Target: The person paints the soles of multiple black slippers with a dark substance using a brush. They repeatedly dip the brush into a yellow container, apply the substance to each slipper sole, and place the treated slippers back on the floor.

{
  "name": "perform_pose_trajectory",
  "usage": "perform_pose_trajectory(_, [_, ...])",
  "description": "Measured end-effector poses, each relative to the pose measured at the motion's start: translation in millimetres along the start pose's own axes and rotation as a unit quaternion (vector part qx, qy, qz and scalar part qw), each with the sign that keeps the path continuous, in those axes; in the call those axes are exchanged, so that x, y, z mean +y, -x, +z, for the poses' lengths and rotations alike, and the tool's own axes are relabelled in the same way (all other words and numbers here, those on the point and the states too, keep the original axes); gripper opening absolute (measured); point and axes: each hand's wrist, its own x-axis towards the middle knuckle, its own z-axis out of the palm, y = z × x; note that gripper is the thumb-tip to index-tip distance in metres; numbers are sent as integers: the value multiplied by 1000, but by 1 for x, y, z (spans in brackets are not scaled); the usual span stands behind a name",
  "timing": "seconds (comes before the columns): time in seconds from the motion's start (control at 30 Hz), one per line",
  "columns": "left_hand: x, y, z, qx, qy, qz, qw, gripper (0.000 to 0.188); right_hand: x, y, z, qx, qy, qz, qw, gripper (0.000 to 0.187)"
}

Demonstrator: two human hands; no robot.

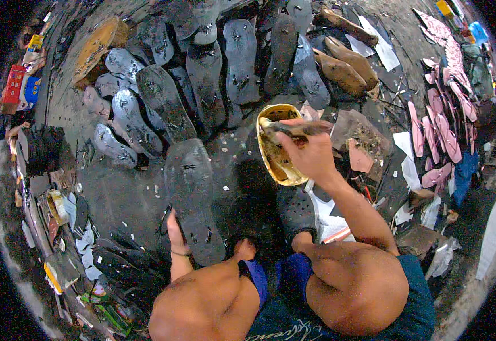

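Observation:
My left hand (177, 236) is at the left edge of a large dark shoe sole (194, 196), gripping it near its lower end; most of its fingers are hidden. The sole lies lengthwise in front of my left knee, with short dark strips on its surface. My right hand (310, 152) is closed round a brush (310, 129), blurred a little by motion. The brush is held over a yellowish, stained tub (285, 179), its pale end at the tub's upper left inside wall. Inside the tub, yellow-brown residue coats the walls.
Several dark soles (241, 59) lie in rows ahead. Brown shoe lasts (344, 74) rest at the far right, and pink sandal pieces (444, 133) are piled on the right. A round wooden block (101, 48) stands far left. A dark clog (297, 213) is on my right foot. Scraps litter the floor.

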Motion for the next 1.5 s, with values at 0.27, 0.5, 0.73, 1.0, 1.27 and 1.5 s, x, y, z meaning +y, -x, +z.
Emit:
perform_pose_trajectory(0.27, [-23, 25, -12, 26, -35, -66, 997, 53, -6, 24, -57, 64, 123, 15, 990, 37])
perform_pose_trajectory(0.5, [-6, -7, 65, 92, -88, -106, 986, 46, 16, 72, -120, -304, -112, 266, 908, 40])
perform_pose_trajectory(0.73, [1, -64, 140, -30, -15, -51, 998, 44, -49, -8, -69, -137, -460, 267, 836, 31])
perform_pose_trajectory(1.0, [-32, -72, 128, -181, 115, -104, 971, 53, -74, -56, 6, -52, -122, -225, 965, 33])
perform_pose_trajectory(1.27, [-3, -107, 78, -127, -276, 121, 945, 50, -77, -11, -11, -48, -123, -308, 942, 18])
perform_pose_trajectory(1.5, [-4, -91, 116, -146, -78, 61, 984, 53, -85, 33, -1, -230, -180, -337, 895, 50])
